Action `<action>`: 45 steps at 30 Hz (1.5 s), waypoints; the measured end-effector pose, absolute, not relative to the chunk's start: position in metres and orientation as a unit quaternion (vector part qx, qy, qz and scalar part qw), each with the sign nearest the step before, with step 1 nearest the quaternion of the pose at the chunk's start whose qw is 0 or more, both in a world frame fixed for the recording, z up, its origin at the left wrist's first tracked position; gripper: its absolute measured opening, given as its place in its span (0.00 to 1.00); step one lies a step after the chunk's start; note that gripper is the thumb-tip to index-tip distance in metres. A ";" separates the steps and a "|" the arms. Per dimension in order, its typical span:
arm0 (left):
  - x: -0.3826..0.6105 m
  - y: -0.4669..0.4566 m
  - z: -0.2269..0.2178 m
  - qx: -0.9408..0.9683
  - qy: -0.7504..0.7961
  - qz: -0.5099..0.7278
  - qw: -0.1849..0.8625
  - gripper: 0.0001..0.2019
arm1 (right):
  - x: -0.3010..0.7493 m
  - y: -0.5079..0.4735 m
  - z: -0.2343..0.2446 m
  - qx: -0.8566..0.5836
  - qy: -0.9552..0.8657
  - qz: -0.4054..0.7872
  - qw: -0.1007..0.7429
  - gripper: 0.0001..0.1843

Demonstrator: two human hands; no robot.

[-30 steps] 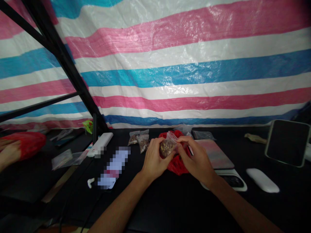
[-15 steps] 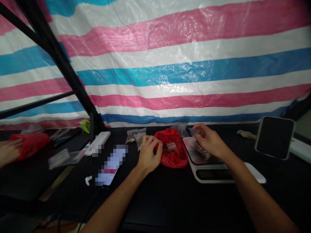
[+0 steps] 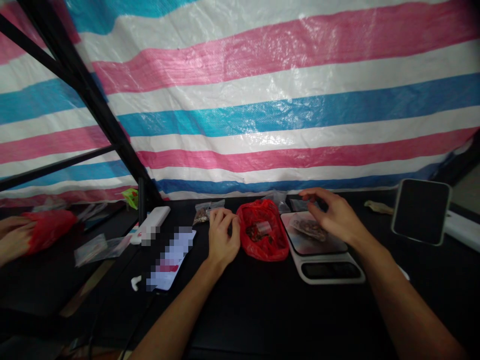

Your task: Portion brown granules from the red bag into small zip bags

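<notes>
Moved since a second ago, the filled bag (image 3: 306, 227) lies on the scale (image 3: 300, 245) beside the loosely spread right hand (image 3: 335, 217); whether the curled left hand (image 3: 223, 237) grips anything cannot be told.

PLACE: we take it for a makeshift workshop | beyond our hands (image 3: 224, 236): striped plastic sheeting (image 3: 262, 117) as a wall | left of them: black metal frame (image 3: 101, 113), another person's hand (image 3: 17, 241) | below them: black worktop (image 3: 258, 310) | beside our right hand (image 3: 335, 215): white scale (image 3: 318, 249)
</notes>
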State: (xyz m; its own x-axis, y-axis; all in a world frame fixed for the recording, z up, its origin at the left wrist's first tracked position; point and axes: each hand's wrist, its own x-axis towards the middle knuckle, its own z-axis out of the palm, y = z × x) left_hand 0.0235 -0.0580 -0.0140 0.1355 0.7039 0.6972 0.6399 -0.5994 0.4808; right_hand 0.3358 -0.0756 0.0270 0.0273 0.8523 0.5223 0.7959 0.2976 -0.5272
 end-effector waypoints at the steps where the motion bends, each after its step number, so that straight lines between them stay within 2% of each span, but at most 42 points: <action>1: 0.023 -0.058 -0.014 0.748 0.452 0.486 0.026 0.13 | 0.337 -0.077 0.028 -0.589 -0.696 0.044 0.408 0.16; 3: 0.022 -0.057 -0.014 0.741 0.460 0.489 0.020 0.13 | 0.340 -0.081 0.028 -0.583 -0.709 0.079 0.389 0.19; 8: 0.022 -0.054 -0.017 0.742 0.466 0.481 0.030 0.13 | 0.342 -0.089 0.024 -0.628 -0.725 0.116 0.256 0.37; 15: 0.022 -0.048 -0.024 0.739 0.483 0.468 0.047 0.11 | 0.345 -0.091 0.021 -0.653 -0.718 0.126 0.204 0.43; 23: 0.020 -0.048 -0.024 0.704 0.475 0.527 0.025 0.08 | 0.340 -0.094 0.020 -0.632 -0.733 0.136 0.211 0.40; 28: 0.021 -0.049 -0.023 0.702 0.477 0.527 0.029 0.08 | 0.338 -0.095 0.022 -0.646 -0.726 0.148 0.186 0.40; 35: 0.021 -0.049 -0.025 0.703 0.476 0.527 0.028 0.08 | 0.339 -0.091 0.012 -0.646 -0.728 0.122 0.194 0.38; 40: 0.022 -0.048 -0.025 0.703 0.470 0.534 0.026 0.09 | 0.334 -0.080 0.004 -0.583 -0.750 0.156 0.272 0.30; 45: 0.022 -0.046 -0.026 0.703 0.462 0.540 0.031 0.10 | 0.306 -0.078 0.013 -0.500 -0.798 0.106 0.319 0.22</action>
